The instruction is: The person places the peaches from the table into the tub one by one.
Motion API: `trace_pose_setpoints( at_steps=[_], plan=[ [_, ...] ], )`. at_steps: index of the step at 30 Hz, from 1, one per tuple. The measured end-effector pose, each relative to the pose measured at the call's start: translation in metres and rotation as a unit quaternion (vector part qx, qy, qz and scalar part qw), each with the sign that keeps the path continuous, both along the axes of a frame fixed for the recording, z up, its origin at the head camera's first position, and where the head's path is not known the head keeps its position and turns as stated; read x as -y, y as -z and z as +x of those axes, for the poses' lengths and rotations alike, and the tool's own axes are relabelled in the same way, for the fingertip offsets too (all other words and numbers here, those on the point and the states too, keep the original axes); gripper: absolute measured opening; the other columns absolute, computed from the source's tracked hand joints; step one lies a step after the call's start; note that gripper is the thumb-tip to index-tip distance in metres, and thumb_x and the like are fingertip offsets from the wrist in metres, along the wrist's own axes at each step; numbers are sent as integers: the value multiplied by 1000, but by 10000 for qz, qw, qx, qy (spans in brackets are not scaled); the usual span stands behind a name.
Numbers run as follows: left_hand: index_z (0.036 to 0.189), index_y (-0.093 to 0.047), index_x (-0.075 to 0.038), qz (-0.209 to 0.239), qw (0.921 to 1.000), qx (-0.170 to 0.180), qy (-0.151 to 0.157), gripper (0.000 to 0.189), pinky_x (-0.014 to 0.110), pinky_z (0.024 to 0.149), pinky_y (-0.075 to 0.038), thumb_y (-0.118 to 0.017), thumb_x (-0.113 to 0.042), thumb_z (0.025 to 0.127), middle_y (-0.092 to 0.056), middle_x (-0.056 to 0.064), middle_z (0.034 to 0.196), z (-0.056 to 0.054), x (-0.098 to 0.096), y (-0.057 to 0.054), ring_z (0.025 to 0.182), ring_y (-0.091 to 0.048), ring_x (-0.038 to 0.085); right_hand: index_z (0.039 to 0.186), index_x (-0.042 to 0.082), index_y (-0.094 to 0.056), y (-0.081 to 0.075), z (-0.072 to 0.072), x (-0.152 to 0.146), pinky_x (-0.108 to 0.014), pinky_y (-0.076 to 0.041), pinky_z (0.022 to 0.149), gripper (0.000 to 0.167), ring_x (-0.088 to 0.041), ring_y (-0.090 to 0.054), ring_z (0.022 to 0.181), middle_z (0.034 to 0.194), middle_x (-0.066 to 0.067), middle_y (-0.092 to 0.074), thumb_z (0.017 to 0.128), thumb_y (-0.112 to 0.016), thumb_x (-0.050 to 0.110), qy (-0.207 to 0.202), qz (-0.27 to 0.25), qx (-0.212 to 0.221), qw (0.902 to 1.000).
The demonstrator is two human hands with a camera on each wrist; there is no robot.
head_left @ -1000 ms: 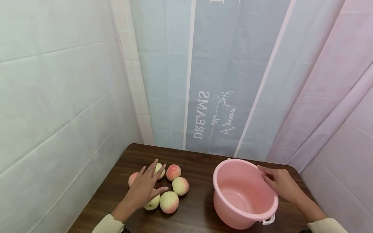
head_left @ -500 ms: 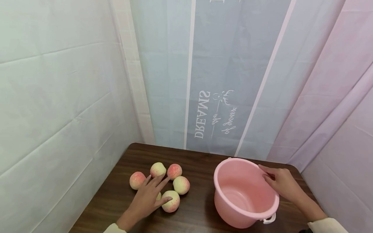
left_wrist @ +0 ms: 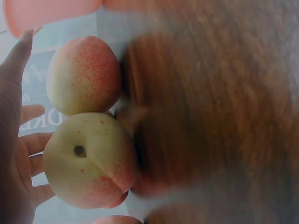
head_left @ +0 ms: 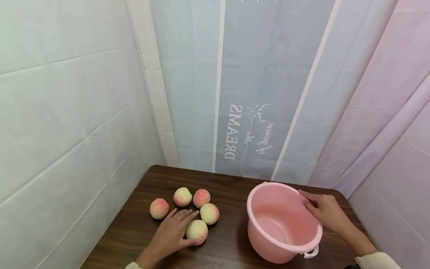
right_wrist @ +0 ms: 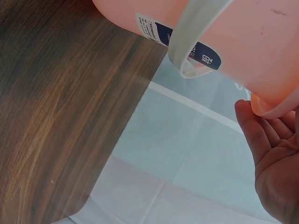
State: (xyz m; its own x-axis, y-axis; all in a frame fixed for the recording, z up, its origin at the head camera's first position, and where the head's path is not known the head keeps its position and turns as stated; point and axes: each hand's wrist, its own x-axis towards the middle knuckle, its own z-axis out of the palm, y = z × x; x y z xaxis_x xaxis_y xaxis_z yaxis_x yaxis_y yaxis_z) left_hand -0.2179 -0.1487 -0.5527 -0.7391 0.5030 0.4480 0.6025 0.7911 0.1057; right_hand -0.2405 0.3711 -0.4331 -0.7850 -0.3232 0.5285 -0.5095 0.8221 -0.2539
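on dark-brown wood-grain table (head_left: 231, 198): left hand (head_left: 171, 233), fingers apart, amid round yellow-pink peaches (head_left: 197, 229); right hand (head_left: 326, 213) pinches round pink plastic bucket (head_left: 265, 247) by right rim (tabletop gap between).

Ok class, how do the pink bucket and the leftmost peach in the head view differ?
The pink bucket is larger than the leftmost peach. The bucket is hollow and open-topped; the peach is round and closed. The right hand grips the bucket's rim; no hand holds the peach. Both have pink colouring.
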Motion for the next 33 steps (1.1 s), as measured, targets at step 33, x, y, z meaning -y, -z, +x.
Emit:
trace_pose_setpoints(
  at_steps=[33],
  plan=[
    [140,-61,-26,-109,9994,-133,312,85,63,107,-39,-90,-58,67,-67,-5,117,4,-7,18,108,-65,19,118,1,-75,6,4,0,-16,-29,43,31,4,-31,48,53,22,-32,87,-77,4,182,-325,159,9992]
  ],
)
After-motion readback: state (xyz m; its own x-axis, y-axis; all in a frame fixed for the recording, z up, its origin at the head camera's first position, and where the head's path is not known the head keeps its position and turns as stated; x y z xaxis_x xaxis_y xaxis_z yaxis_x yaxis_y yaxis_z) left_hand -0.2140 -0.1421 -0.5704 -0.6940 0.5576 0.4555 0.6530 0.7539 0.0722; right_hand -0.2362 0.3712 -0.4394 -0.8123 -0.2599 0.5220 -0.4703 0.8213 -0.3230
